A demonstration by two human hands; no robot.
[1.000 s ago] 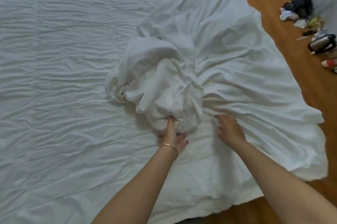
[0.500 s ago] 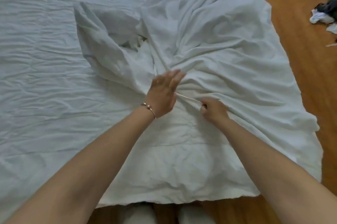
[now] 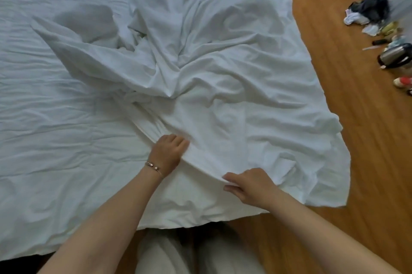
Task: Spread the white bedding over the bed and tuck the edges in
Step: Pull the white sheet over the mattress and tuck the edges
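The white bedding (image 3: 223, 86) lies in a rumpled heap over the right-hand part of the bed (image 3: 44, 117), bunched toward ten o'clock from the hands and spilling off the mattress corner at four o'clock onto the wooden floor (image 3: 356, 140). The left hand (image 3: 168, 151) lies on a folded edge of the cloth, fingers curled down into the fold as if gripping it, though the fingertips are hidden. The right hand (image 3: 249, 184), at five o'clock from the left, pinches the same edge between thumb and fingers. This looks like the spreading step, barely begun: the person is hunting out a hem to pull flat. Next, I'd judge, the edge needs drawing out toward nine o'clock so the heap unfolds across the bare sheet, before any tucking. Off at two o'clock a kettle (image 3: 394, 56) and a pile of clothes (image 3: 370, 9) sit on the floor, well apart from the bed.
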